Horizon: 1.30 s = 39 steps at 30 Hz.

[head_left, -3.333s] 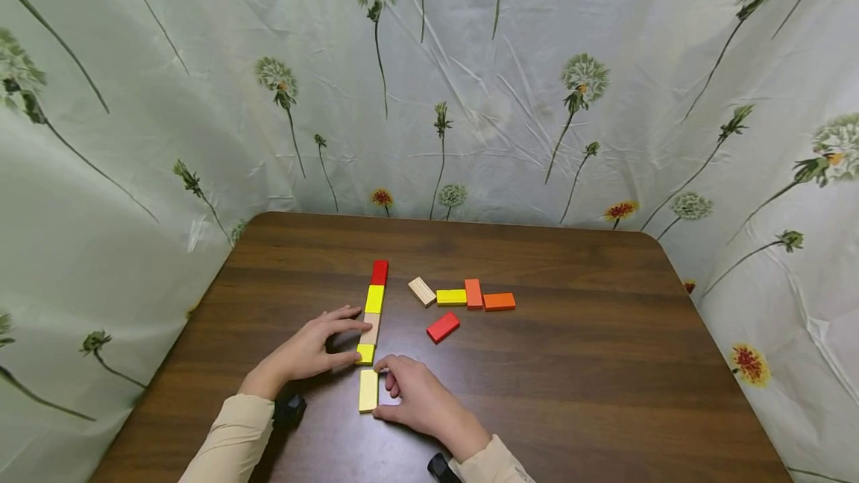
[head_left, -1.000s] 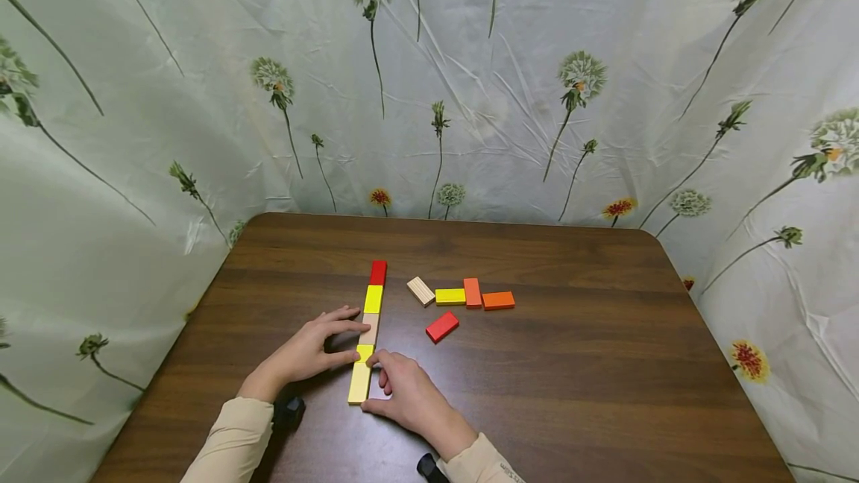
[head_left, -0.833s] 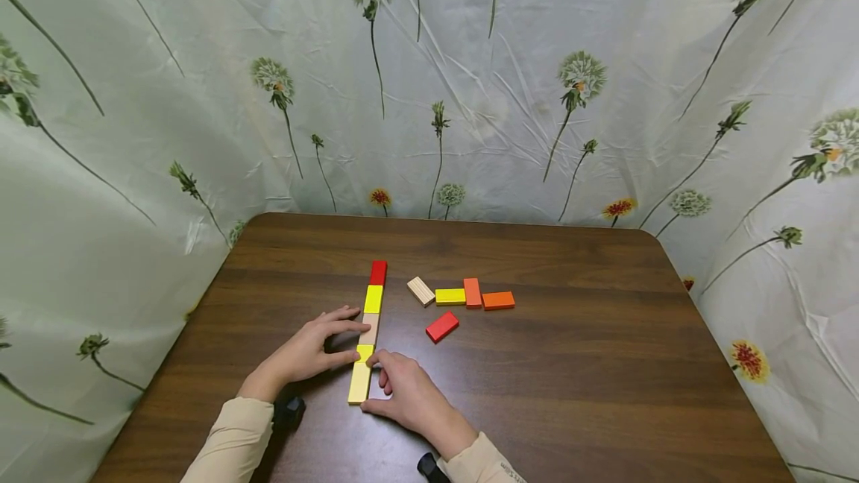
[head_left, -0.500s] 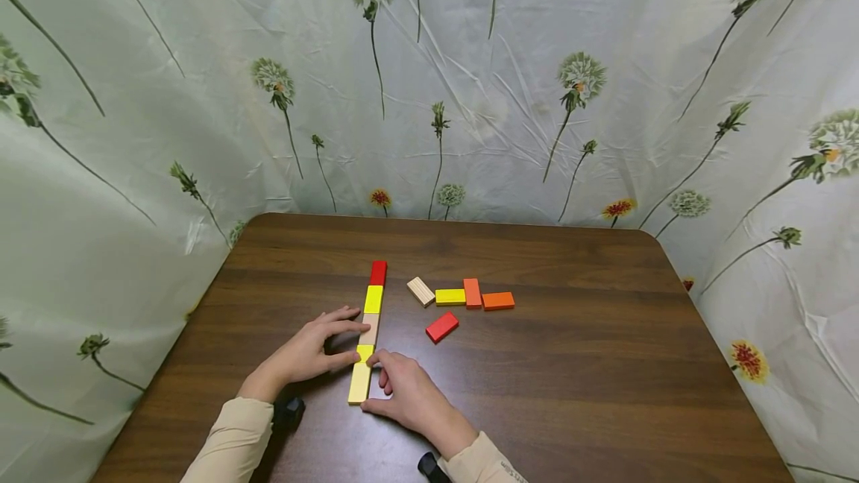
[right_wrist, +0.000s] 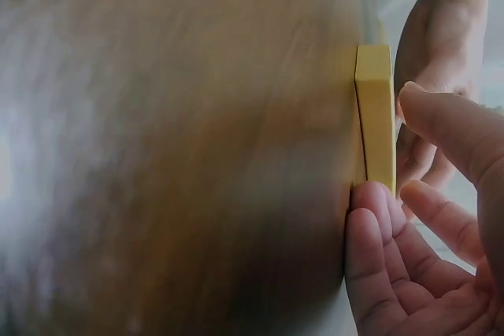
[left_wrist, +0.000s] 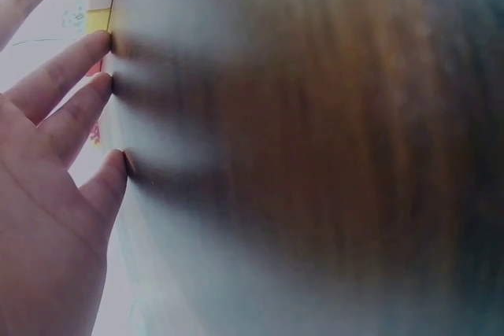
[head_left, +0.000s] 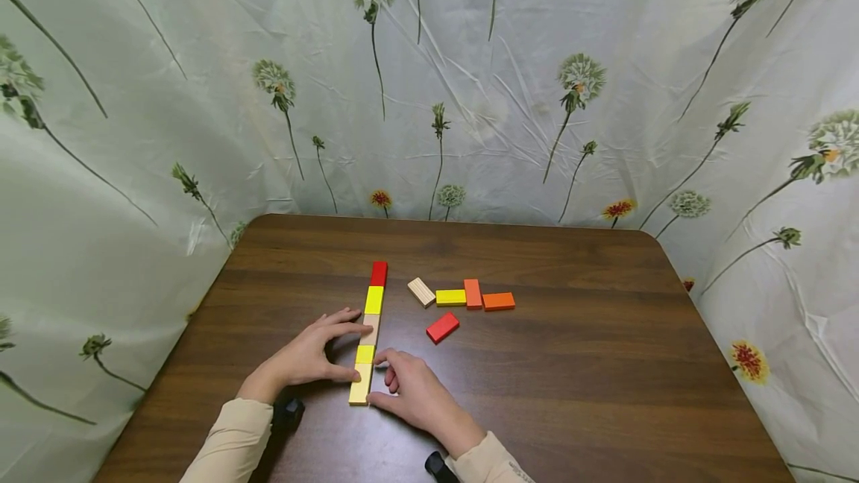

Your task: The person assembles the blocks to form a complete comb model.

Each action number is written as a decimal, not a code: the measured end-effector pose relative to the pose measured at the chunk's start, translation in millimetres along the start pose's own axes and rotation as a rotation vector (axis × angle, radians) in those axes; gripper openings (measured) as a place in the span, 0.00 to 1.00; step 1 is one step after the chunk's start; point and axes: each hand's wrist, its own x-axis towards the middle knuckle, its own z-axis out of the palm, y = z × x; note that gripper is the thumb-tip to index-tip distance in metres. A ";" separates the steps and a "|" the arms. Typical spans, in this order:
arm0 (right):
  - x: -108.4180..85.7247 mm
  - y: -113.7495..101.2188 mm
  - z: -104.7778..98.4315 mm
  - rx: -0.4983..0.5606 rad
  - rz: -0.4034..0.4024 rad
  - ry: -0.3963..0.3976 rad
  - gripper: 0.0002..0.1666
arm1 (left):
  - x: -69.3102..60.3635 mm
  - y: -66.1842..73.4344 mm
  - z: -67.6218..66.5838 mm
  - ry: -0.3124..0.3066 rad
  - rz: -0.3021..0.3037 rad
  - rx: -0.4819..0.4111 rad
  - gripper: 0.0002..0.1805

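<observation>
Five blocks lie end-to-end, left on the brown table — red block farthest, yellow block, pale wood block, short yellow block, cream block nearest. My left hand, fingers extended, rests on wood and cream; my right hand — loosely bent, gripping nothing — is beside cream.

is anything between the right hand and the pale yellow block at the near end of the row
Nothing visible. The right hand is close beside the pale block; the left hand is on the block's opposite side, not in between.
</observation>
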 end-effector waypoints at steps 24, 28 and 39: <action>-13.9 41.4 -40.1 0.116 0.102 0.223 0.23 | -0.5 -2.3 2.4 0.011 0.023 -0.006 0.42; -17.6 46.4 -48.1 0.121 0.118 0.289 0.22 | -0.2 -4.5 3.4 0.015 0.031 -0.006 0.42; -13.4 59.5 -60.3 0.160 0.286 0.374 0.37 | -0.2 -3.8 3.1 0.010 0.016 -0.028 0.41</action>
